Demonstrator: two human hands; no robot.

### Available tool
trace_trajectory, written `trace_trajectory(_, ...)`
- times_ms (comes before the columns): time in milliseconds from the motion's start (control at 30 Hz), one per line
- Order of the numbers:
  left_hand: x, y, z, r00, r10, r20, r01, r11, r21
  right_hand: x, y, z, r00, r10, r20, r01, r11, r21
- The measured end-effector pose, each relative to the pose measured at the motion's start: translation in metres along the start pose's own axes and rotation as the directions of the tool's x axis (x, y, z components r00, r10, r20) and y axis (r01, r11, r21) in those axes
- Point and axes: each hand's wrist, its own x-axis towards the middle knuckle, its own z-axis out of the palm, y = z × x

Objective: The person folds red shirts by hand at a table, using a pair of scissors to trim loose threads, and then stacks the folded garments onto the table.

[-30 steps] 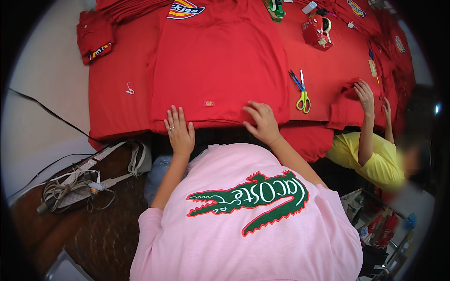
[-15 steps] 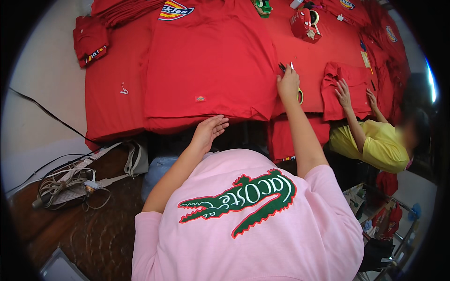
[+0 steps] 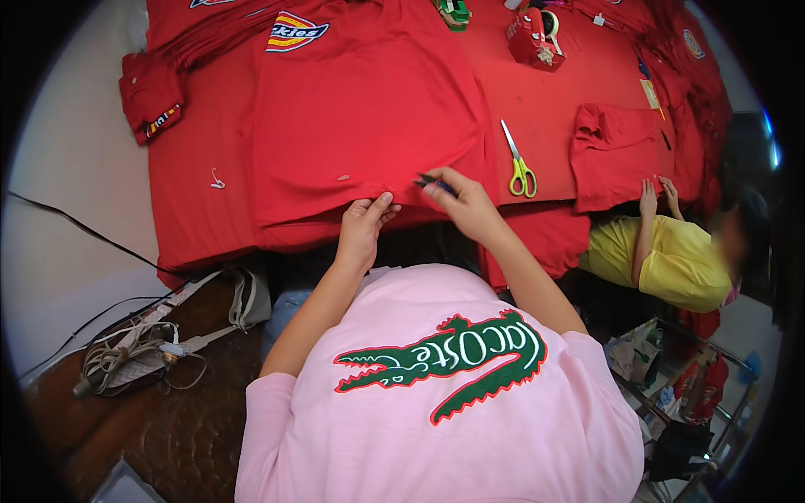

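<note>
While your left hand (image 3: 362,225) pinches the near hem of the red shirt (image 3: 369,109) on the table (image 3: 570,117), your right hand (image 3: 466,201) grips a small dark tool (image 3: 429,180); green-handled scissors (image 3: 520,163) lie just right.

This is a small garment workshop. A wide tabletop (image 3: 587,101) draped in red cloth carries a spread-out red short-sleeved shirt (image 3: 369,109), a stack of folded red shirts with sewn chest patches (image 3: 226,33) and another folded red shirt (image 3: 616,155). Green-handled scissors (image 3: 520,163) and a red box of small tools (image 3: 532,38) lie among them. A second person in a yellow top (image 3: 662,260) works at the same tabletop, near a wire rack of bagged goods (image 3: 679,377).
</note>
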Motion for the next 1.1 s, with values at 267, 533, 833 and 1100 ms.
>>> trace_trajectory(267,0.003,0.018,0.009,0.999,0.002,0.04,0.0,0.999,-0.052,0.004,-0.022,0.01,0.995,0.056,0.078,-0.047,0.993,-0.109)
trace_trajectory(533,0.001,0.022,0.008,0.998,-0.041,0.046,0.046,0.992,-0.116,0.014,-0.024,0.013,0.995,-0.011,0.098,0.029,0.982,-0.189)
trace_trajectory(833,0.0,0.024,0.008,0.998,-0.012,0.058,0.018,0.995,-0.094,0.016,-0.031,0.012,0.977,-0.206,0.057,0.214,0.927,-0.308)
trace_trajectory(1100,-0.002,0.029,0.008,0.999,0.016,0.037,-0.015,0.999,-0.033,0.017,-0.029,0.003,0.981,-0.006,0.194,0.028,0.993,-0.112)
